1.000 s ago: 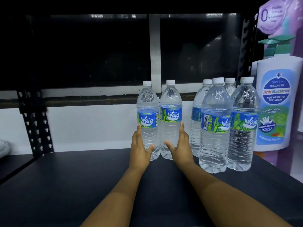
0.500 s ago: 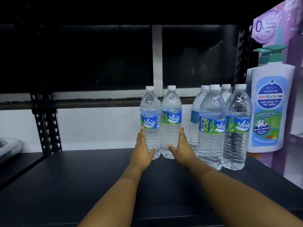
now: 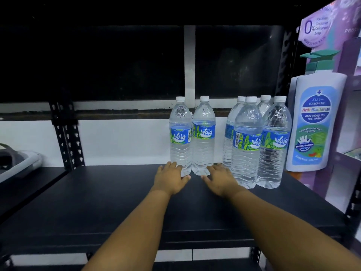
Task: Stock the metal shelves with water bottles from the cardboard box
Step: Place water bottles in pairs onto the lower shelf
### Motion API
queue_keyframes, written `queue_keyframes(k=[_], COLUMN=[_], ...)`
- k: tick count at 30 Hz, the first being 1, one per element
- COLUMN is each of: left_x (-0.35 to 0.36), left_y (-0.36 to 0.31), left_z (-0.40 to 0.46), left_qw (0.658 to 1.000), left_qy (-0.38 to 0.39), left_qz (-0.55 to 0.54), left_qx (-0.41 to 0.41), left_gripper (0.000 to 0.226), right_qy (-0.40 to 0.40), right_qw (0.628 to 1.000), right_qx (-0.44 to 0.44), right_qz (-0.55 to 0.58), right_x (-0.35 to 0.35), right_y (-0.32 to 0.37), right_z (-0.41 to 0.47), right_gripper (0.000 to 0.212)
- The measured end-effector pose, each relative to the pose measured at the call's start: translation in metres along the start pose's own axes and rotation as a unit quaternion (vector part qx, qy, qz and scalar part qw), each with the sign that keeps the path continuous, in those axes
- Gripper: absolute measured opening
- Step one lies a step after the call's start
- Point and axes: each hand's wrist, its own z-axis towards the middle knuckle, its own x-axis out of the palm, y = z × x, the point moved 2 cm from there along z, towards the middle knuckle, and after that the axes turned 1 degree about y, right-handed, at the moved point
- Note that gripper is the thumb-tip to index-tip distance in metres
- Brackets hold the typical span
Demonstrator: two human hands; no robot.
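Note:
Two clear water bottles with blue-green labels stand side by side at the back of the black metal shelf (image 3: 109,204): a left bottle (image 3: 180,137) and a right bottle (image 3: 203,135). My left hand (image 3: 170,179) lies low in front of the left bottle's base, fingers straight, fingertips at the base. Before the right bottle's base my right hand (image 3: 219,178) lies the same way. Neither hand holds anything. Several more bottles (image 3: 257,145) stand grouped at the right. No cardboard box is in view.
A large cardboard display shaped like a pump wash bottle (image 3: 314,122) stands just right of the shelf. A perforated black upright (image 3: 68,137) rises at the back left, with a grey object (image 3: 21,163) beyond it. A white wall lies behind.
Both hands have slid down from the bottles' sides to the bases and drawn back a little, letting go of the pair. The camera has pulled back.

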Motion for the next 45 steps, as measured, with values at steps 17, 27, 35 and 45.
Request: queue_keyframes(k=[17,27,35,45], left_x=[-0.033,-0.064,-0.077,-0.098], left_y=[-0.029,-0.068,-0.109,-0.166], left_z=[-0.031,-0.060,-0.093,-0.131], left_qw=[0.998,0.997,0.998,0.998], left_qy=[0.064,0.074,0.055,0.035], left_qz=[0.002,-0.004,-0.021,-0.040], left_qx=[-0.017,-0.026,-0.020,-0.019], left_gripper=[0.059,0.061,0.062,0.062], right_qy=[0.059,0.048,0.026,0.008], right_qw=[0.998,0.999,0.999,1.000], right_qx=[0.021,0.016,0.018,0.015], right_qz=[0.006,-0.003,0.009,-0.003], right_x=[-0.037,-0.073,-0.092,-0.113], right_y=[0.003,-0.024,-0.055,-0.088], right_z=[-0.044,-0.090,-0.134,-0.180], right_gripper=[0.062,0.063,0.062,0.061])
